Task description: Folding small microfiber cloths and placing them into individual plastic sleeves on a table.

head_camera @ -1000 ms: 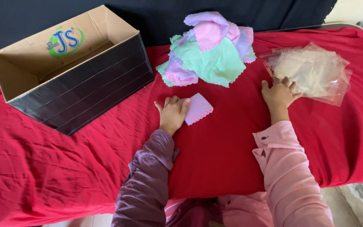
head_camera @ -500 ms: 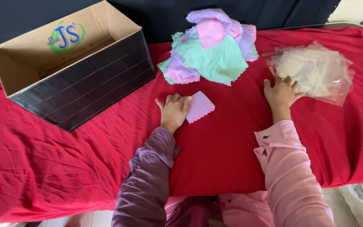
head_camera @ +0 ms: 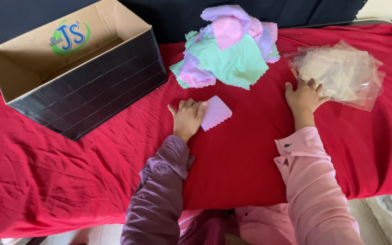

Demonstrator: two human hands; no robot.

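Pressing flat, palm down, fingers together: left hand (head_camera: 188,118) on the near edge of a small folded pink cloth (head_camera: 216,112) with a scalloped border, not clamped around it, only resting on top, fingertips overlapping its left side. Lying on the red cover (head_camera: 69,181), that cloth, just in front of the heap and between the two hands. Spread flat as well, fingers apart: right hand (head_camera: 304,96), fingertips touching the near corner of a stack of clear plastic bags (head_camera: 341,75), gripping nothing. Beyond the folded cloth, a loose pile of cloths (head_camera: 227,50) in mint green, pink and lilac, same scalloped edges, close to the folded piece but not touching it. To the far left, tipped on its side with the mouth facing up and toward the viewer: an open cardboard box (head_camera: 75,68), brown inside, black striped outer wall, round printed mark on the inner wall, well apart from the left hand. Purple sleeve (head_camera: 159,195) on the left arm, pink cuffed sleeve (head_camera: 311,181) on the right, both reaching forward over the cover. Dark backing (head_camera: 23,18) along the far edge.
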